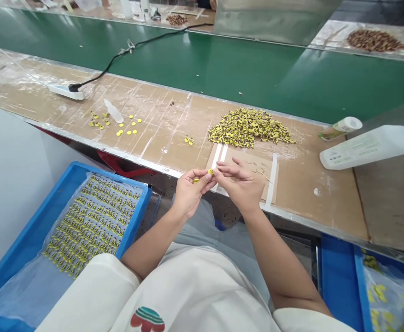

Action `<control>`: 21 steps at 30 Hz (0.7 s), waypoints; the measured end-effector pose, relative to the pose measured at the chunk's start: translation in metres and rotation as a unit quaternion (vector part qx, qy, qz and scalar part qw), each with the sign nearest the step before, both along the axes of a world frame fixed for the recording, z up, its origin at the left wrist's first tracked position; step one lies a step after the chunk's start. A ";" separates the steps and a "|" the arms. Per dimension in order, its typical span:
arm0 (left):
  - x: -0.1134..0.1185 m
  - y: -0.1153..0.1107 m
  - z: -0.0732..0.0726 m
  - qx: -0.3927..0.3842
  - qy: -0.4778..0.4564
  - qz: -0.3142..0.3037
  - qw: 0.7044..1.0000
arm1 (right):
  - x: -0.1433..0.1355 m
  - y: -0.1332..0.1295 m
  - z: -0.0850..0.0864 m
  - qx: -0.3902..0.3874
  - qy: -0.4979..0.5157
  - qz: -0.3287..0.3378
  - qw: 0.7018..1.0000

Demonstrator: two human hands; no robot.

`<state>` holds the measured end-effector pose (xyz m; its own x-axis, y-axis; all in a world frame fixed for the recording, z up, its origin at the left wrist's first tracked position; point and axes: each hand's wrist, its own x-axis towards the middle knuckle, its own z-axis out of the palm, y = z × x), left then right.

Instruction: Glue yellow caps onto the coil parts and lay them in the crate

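Observation:
My left hand (pixel 191 190) and my right hand (pixel 240 183) meet at the table's front edge. A small yellow piece (pixel 211 171) is pinched between the fingertips of both hands. Another yellow disc (pixel 196 180) lies within the curled fingers of my left hand. Beyond my hands rises a pile of small yellow and dark pieces (pixel 250 127). A few similar pieces (pixel 189 140) sit left of the pile. Farther left, yellow discs (pixel 129 132) are scattered near a small white squeeze bottle (pixel 114 111).
A blue tray (pixel 71 171) with rows of yellow pieces stands at the lower left; another blue tray (pixel 360 286) is at the lower right. A large white bottle (pixel 367 147) lies by a small container (pixel 343 127). A black cable (pixel 114 59) crosses the green belt (pixel 188 60).

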<state>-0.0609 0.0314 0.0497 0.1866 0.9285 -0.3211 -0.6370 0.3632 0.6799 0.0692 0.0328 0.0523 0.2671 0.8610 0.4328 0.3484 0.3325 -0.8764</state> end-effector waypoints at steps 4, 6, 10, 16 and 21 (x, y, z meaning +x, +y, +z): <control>-0.013 0.000 0.000 0.007 0.011 0.027 1.000 | -0.013 0.005 -0.002 -0.009 0.009 0.029 0.999; -0.019 0.000 0.001 0.007 0.011 0.035 0.999 | -0.019 0.007 -0.003 -0.012 0.012 0.039 0.999; -0.029 0.001 0.003 0.014 0.006 0.051 0.999 | -0.030 0.014 -0.005 -0.008 0.023 0.055 0.998; -0.035 0.003 0.008 0.023 0.010 0.072 0.997 | -0.039 0.018 -0.003 -0.007 0.038 0.078 0.996; -0.035 0.003 0.010 0.030 0.005 0.059 0.998 | -0.037 0.018 -0.002 0.001 0.037 0.073 0.997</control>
